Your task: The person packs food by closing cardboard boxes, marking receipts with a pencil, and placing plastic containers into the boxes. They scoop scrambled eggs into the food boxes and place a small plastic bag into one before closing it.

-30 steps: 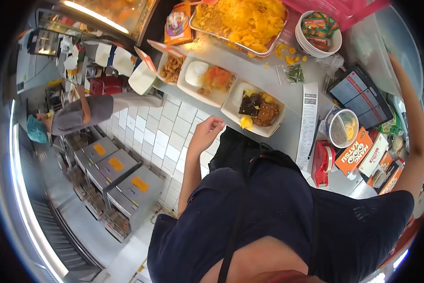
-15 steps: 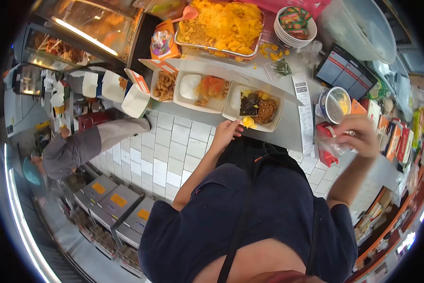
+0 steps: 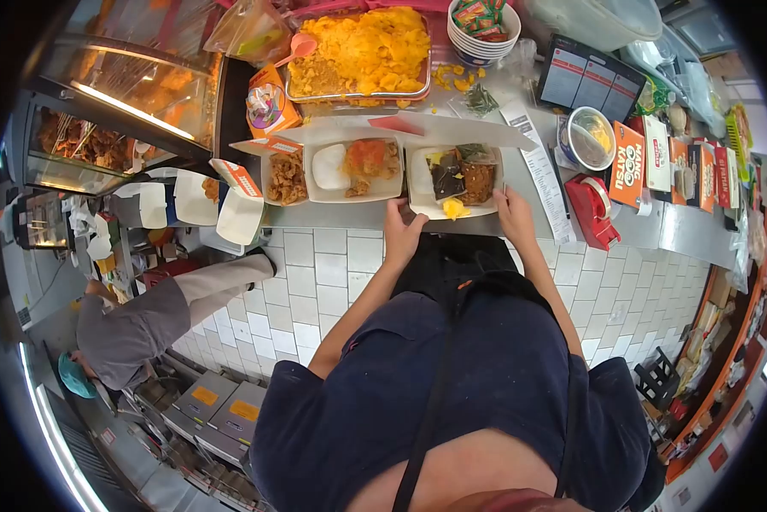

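Observation:
An open paper takeaway box (image 3: 426, 207) sits at the counter's front edge, holding dark pieces, a brown fried piece (image 3: 479, 183) and yellow bits. A small clear packet with dark green contents (image 3: 477, 154) lies at its back right corner. My left hand (image 3: 403, 232) grips the box's front left corner, thumb in front and fingers along the side. At the front right corner, my right hand (image 3: 516, 218) has its fingers against the wall. Left of it stands another open box (image 3: 349, 194) with white rice and orange-topped food, then fried pieces (image 3: 286, 177).
Behind the boxes is a metal tray (image 3: 294, 96) of yellow food with a pink scoop (image 3: 300, 46). A receipt strip (image 3: 544, 183), red tape dispenser (image 3: 594, 213), clear-lidded tub (image 3: 586, 139) and tablet (image 3: 590, 77) stand right. Another person (image 3: 136, 320) is at far left.
My right hand has come left from beside the tape dispenser to the box's right corner. A green packet now shows in the box. My left hand has shifted to the box's left corner.

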{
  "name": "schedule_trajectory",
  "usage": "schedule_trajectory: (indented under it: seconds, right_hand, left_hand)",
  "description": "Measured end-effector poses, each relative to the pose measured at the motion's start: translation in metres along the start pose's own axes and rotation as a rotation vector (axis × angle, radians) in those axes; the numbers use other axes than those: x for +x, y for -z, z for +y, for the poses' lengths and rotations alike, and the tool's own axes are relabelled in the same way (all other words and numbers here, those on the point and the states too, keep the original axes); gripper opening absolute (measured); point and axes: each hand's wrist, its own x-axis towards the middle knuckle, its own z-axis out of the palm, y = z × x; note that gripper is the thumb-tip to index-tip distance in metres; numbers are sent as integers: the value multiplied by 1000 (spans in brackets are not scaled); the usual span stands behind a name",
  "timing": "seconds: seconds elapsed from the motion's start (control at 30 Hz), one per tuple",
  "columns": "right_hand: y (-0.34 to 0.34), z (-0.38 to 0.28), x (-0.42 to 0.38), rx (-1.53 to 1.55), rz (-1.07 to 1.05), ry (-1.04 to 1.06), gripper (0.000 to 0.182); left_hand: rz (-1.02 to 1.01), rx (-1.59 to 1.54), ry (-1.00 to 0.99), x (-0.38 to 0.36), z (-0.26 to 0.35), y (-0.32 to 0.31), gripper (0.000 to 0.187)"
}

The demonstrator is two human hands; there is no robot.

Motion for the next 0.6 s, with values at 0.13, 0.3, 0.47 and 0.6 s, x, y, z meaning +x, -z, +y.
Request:
schedule_trajectory:
  seconds: [0.13,0.3,0.47,0.6]
  right_hand:
    - [16,1,1,-296,24,96,31]
    - [58,-10,1,-221,-135,-10,33]
    - [49,16,-4,-287,-129,-22,32]
    - [45,24,-8,-265,-133,13,33]
  left_hand:
    - [-118,-464,363,14,31,0,30]
    - [-214,-472,353,36,29,-23,33]
    - [-228,-264,279,24,36,-20,33]
    - [-245,-287,311,14,33,-19,33]
